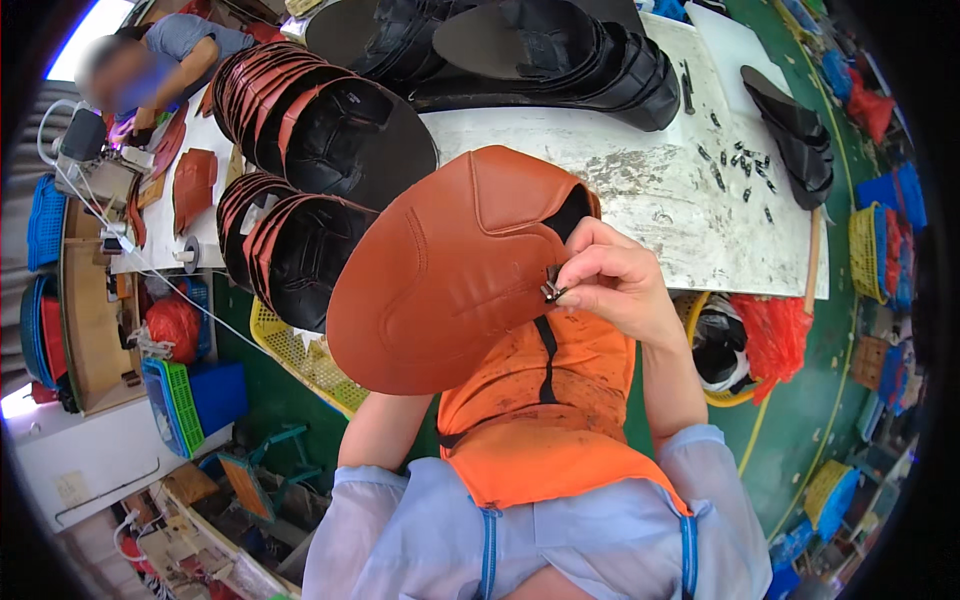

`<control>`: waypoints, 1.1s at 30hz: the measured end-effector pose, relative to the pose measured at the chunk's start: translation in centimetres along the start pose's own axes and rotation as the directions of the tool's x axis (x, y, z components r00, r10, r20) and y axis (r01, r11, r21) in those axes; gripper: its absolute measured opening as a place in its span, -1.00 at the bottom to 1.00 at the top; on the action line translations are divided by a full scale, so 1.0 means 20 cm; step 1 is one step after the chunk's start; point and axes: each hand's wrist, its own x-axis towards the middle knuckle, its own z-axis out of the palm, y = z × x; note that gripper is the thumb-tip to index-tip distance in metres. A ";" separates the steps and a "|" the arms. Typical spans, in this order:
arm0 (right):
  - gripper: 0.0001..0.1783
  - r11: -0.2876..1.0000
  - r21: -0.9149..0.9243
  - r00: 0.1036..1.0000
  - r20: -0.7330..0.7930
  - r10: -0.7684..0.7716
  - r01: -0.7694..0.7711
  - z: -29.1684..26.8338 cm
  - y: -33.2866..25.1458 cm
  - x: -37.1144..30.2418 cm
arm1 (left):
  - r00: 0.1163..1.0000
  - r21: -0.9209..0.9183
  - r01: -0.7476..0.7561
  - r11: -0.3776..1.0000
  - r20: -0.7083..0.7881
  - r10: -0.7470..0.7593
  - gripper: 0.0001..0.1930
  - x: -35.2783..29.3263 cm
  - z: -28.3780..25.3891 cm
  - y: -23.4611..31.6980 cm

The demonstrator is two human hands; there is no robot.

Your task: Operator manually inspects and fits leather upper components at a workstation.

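Observation:
A reddish-brown leather shoe upper [450,270] is held up in front of me, its smooth outer side showing and its dark lining visible at the opening. My right hand [622,280] is closed at the upper's right edge. Its thumb and fingers pinch a small metal buckle [551,286] against that edge. A thin dark strap seems to hang below the buckle, over my orange apron [540,400]. Only my left forearm [385,428] shows, reaching up beneath the upper. The left hand itself is hidden behind the leather, so its fingers cannot be seen.
Stacks of brown uppers [290,120] and black uppers [570,60] stand on the white worktable [500,140]. Several small dark buckles [745,165] lie scattered at right, near a single black upper [795,140]. Yellow baskets [300,350] sit below. Another person [180,60] works at far left.

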 end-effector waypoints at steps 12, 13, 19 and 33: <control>-0.87 0.875 -0.476 0.983 -0.096 -0.154 0.091 0.15 -0.04 0.02 | 0.995 -0.061 0.078 0.995 -0.062 -0.082 -0.68 -0.07 -0.03 -0.09; -0.86 0.825 -0.544 0.967 -0.088 -0.238 0.154 0.15 -0.03 0.02 | 0.994 -0.064 0.083 0.994 -0.066 -0.087 -0.69 -0.07 -0.03 -0.10; -0.79 0.743 -0.654 0.982 0.003 -0.187 0.144 0.14 -0.13 0.09 | 0.992 -0.071 0.104 0.992 -0.064 -0.109 -0.71 -0.12 -0.08 -0.13; -0.48 0.335 -0.828 0.834 0.254 -0.490 0.449 0.16 -0.13 0.13 | 0.985 -0.045 0.151 0.987 -0.080 -0.155 -0.77 -0.07 -0.06 -0.11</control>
